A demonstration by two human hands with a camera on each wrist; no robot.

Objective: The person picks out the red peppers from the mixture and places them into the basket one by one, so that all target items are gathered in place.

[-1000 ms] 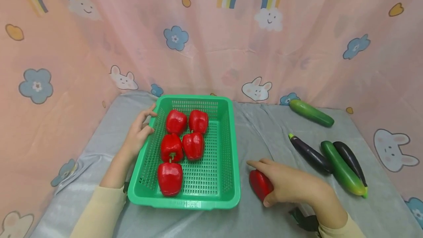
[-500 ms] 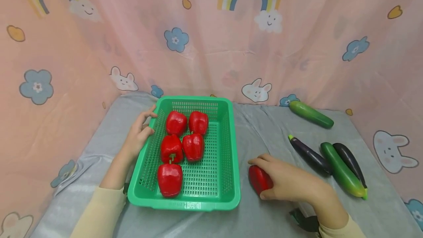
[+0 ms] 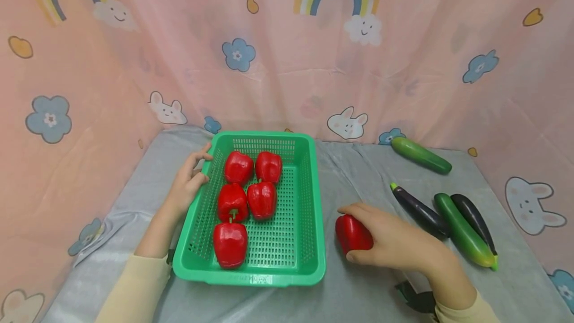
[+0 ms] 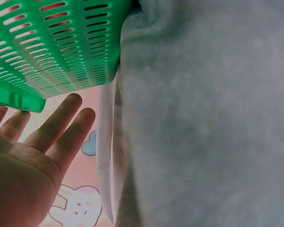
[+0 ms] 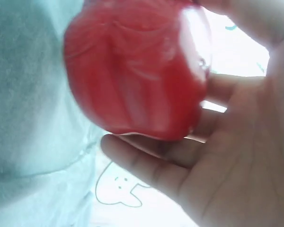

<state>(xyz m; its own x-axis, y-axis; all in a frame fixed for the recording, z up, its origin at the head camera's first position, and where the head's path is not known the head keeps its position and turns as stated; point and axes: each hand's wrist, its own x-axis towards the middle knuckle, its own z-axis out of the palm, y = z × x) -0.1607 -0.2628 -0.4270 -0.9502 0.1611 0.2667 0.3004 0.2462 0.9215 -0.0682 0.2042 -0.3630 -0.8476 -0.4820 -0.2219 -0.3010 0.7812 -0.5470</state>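
My right hand (image 3: 390, 238) grips a red bell pepper (image 3: 352, 234) between thumb and fingers, to the right of the green basket (image 3: 317, 203). In the right wrist view the glossy pepper (image 5: 137, 71) sits in the curve of the fingers, near the grey cloth. At the basket's left side my left hand (image 3: 186, 183) touches the rim with fingertips. The left wrist view has its fingers (image 4: 57, 124) spread and fairly straight beside the slotted basket wall (image 4: 61, 45). Several more red bell peppers (image 3: 230, 244) lie inside the basket, mostly in its left half.
To the right on the grey cloth (image 3: 287, 308) lie a zucchini (image 3: 421, 155) at the back, an eggplant (image 3: 419, 211), another zucchini (image 3: 464, 231) and a second eggplant (image 3: 475, 221) close together. A pink patterned curtain (image 3: 278, 88) hangs behind and at the sides.
The right hand has shifted slightly away from the person with the red bell pepper, which has turned in its grip. The left hand and basket have stayed in place.
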